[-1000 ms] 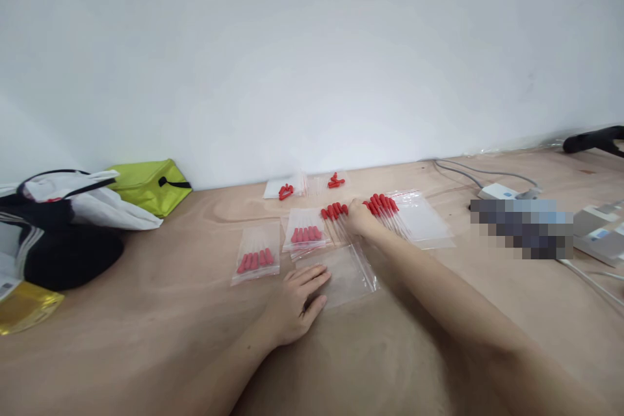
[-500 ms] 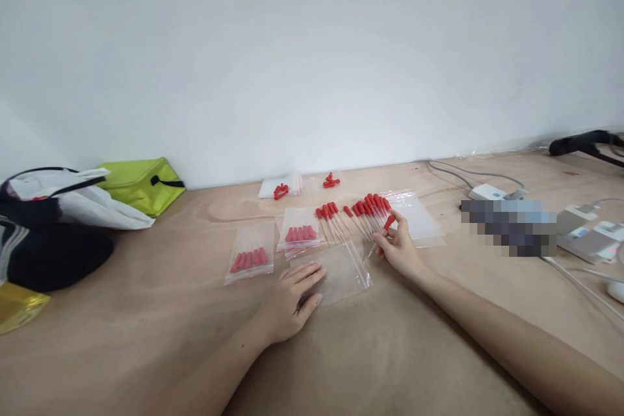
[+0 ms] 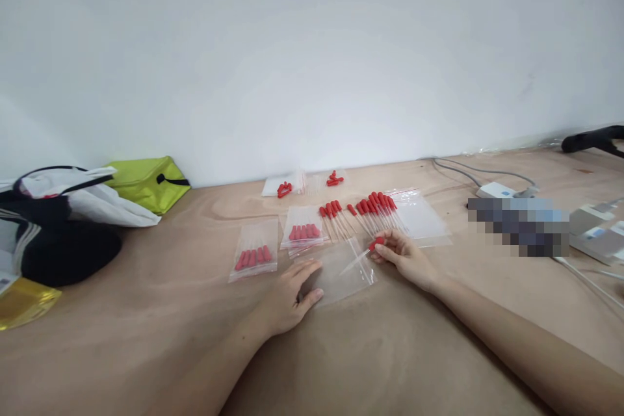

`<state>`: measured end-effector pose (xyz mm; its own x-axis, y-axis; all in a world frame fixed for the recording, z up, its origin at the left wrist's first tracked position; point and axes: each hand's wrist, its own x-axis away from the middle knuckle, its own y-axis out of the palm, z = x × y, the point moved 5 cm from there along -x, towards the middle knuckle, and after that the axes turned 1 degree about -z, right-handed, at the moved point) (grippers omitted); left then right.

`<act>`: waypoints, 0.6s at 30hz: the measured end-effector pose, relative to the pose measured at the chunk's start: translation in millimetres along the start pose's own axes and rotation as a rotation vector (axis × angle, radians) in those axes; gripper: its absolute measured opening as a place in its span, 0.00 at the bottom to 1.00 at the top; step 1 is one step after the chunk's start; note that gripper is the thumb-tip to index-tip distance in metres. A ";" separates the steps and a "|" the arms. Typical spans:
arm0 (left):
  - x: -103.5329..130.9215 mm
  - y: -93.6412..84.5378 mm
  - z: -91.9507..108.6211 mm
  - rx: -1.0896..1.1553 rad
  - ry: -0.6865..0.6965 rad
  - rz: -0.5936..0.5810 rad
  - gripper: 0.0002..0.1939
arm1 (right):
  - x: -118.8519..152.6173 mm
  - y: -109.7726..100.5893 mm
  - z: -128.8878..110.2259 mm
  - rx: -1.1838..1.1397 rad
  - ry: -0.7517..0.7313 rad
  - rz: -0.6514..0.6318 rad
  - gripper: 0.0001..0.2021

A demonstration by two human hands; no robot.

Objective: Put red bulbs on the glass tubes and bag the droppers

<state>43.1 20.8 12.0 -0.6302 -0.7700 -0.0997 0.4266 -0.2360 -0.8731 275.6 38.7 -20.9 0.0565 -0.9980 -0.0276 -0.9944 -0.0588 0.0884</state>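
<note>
My right hand (image 3: 400,257) pinches a dropper (image 3: 375,244) by its red bulb. Its thin clear tube points left, over or inside the mouth of a clear zip bag (image 3: 336,286); I cannot tell which. My left hand (image 3: 295,296) lies on the bag's left end, fingers stretched and thumb apart. Just beyond the right hand lies a bunch of red-bulbed droppers (image 3: 377,205), with a smaller group of droppers (image 3: 331,210) to its left. Two filled bags stand out beyond the left hand: a bag of droppers (image 3: 253,257) and another such bag (image 3: 305,232).
Flat clear bags (image 3: 426,224) lie at the right of the bunch. Near the wall are loose red bulbs (image 3: 285,189) and more red bulbs (image 3: 335,178). A green bag (image 3: 146,185) and a black cap (image 3: 68,253) sit left. Chargers and cables (image 3: 497,191) lie right.
My right hand has turned and brought the dropper down and left, its tube now reaching across the bag's mouth. My left hand stays on the bag. The view has shifted slightly.
</note>
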 end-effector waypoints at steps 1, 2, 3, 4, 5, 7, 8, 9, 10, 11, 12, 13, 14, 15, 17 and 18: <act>-0.1 -0.9 -1.2 -0.001 -0.002 -0.007 0.22 | 0.3 -0.9 -1.7 0.069 -0.005 -0.043 0.18; -0.1 -1.6 -2.3 -0.004 -0.004 -0.010 0.22 | 0.4 -1.2 -3.1 0.142 -0.014 -0.084 0.17; 0.0 -2.1 -3.3 -0.007 -0.007 -0.008 0.23 | 0.2 -1.0 -4.1 0.215 -0.027 -0.121 0.16; 0.0 -2.4 -4.1 -0.010 -0.008 -0.005 0.23 | -0.3 -0.5 -4.6 0.285 -0.043 -0.147 0.15; 0.1 -2.3 -4.4 -0.011 -0.007 -0.003 0.23 | -1.0 0.3 -4.9 0.350 -0.062 -0.160 0.15; 0.0 -1.5 -4.2 -0.009 -0.001 0.001 0.22 | -2.9 2.9 -5.8 0.453 -0.118 -0.165 0.14; -0.1 -1.2 -3.8 -0.008 0.003 0.005 0.22 | -3.9 4.8 -6.4 0.486 -0.149 -0.163 0.14; -0.3 -1.0 -3.3 -0.006 0.008 0.009 0.22 | -4.8 7.0 -7.1 0.506 -0.179 -0.164 0.13; -0.5 -0.7 -2.7 -0.006 0.013 0.013 0.22 | -5.6 9.7 -7.6 0.516 -0.203 -0.172 0.13; -0.8 -0.5 -2.3 -0.007 0.016 0.015 0.22 | -6.3 12.6 -7.9 0.519 -0.219 -0.186 0.13; -1.1 -0.5 -2.1 -0.008 0.019 0.018 0.21 | -6.9 15.5 -8.1 0.520 -0.228 -0.201 0.13; -1.4 -0.4 -1.9 -0.009 0.023 0.021 0.21 | -7.3 18.3 -8.3 0.524 -0.233 -0.214 0.13; -1.6 -0.5 -1.7 -0.009 0.028 0.024 0.21 | -7.6 21.0 -8.6 0.533 -0.236 -0.223 0.14; -1.8 -0.5 -1.5 -0.010 0.034 0.027 0.21 | -7.5 23.4 -9.1 0.548 -0.240 -0.230 0.14; -2.1 -0.7 -1.1 -0.011 0.045 0.029 0.20 | -6.4 28.0 -10.8 0.603 -0.260 -0.250 0.14; -2.2 -0.7 -0.9 -0.012 0.049 0.028 0.20 | -5.3 30.2 -11.9 0.644 -0.278 -0.272 0.13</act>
<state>43.6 23.2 12.5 -0.6490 -0.7464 -0.1472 0.4368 -0.2072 -0.8753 246.3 42.0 -6.2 0.3677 -0.9027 -0.2234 -0.8094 -0.1923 -0.5549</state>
